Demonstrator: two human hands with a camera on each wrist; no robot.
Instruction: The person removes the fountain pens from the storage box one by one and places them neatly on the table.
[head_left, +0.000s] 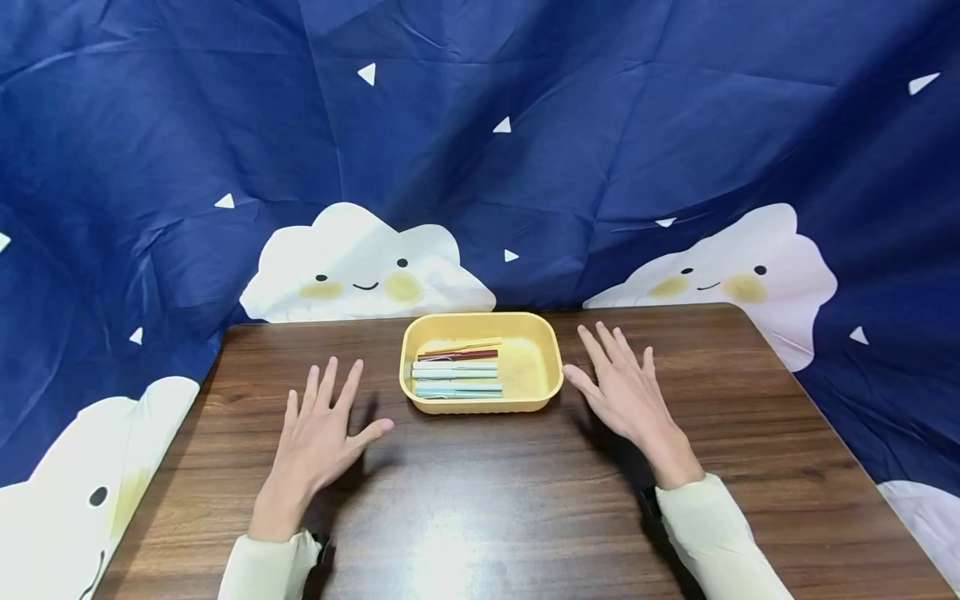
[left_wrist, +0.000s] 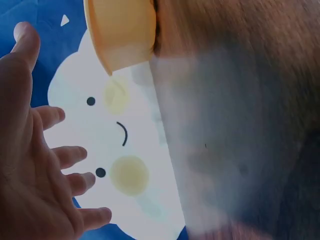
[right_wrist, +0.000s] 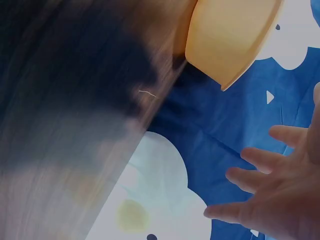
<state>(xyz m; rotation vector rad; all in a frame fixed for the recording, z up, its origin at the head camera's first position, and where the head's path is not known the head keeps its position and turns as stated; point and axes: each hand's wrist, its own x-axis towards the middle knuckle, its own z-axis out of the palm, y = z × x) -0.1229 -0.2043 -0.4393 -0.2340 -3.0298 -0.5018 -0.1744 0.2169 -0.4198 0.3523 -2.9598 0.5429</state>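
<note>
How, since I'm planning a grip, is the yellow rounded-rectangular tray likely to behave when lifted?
The yellow, rounded-rectangular, plastic-looking tray probably stays stiff: its walls stand up evenly. It may tip leftward, since the slim yellow, dark red and pale pens lie bunched on that side. Those pens could slide, with bare floor beside them.

The head view is bright and mostly sharp, with white glare on the bench (head_left: 525,492) at its near middle and soft shadows left and right. Both wrist views look dimmer, the bench smeared, the far backdrop (head_left: 450,167) crisper.
</note>
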